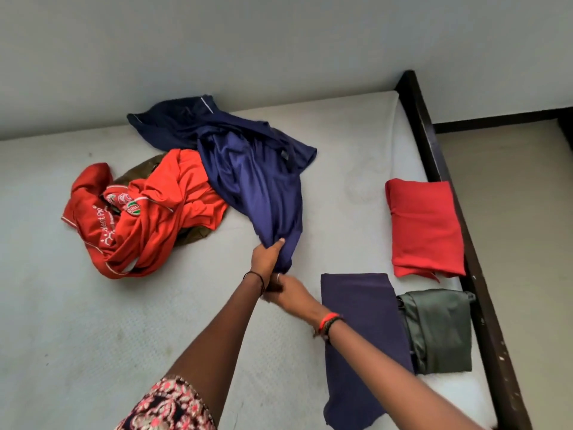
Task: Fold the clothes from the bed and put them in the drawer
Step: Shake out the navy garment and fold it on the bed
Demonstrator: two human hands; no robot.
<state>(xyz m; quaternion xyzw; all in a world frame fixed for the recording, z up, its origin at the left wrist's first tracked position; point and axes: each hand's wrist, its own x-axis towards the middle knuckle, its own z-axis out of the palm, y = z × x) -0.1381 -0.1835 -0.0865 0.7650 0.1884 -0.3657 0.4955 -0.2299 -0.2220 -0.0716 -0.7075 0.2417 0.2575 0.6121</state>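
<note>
A blue-purple shirt (257, 169) trails across the mattress (93, 321) from the unfolded pile. My left hand (266, 256) grips its near end, thumb over the bunched cloth. Just below it, my right hand (286, 291) holds the same end, fingers partly hidden behind my left wrist. Behind lie a dark navy garment (173, 122), a crumpled orange-red jersey (148, 218) with white print, and an olive-brown garment (139, 170) under the jersey. Folded at the right are a red piece (424, 228), a dark purple piece (359, 321) and a grey-green piece (440, 330).
A dark wooden bed frame rail (449, 187) runs along the mattress's right side. Beyond it lies beige floor (521, 212). A pale wall (217, 41) stands behind the bed. No drawer is in view.
</note>
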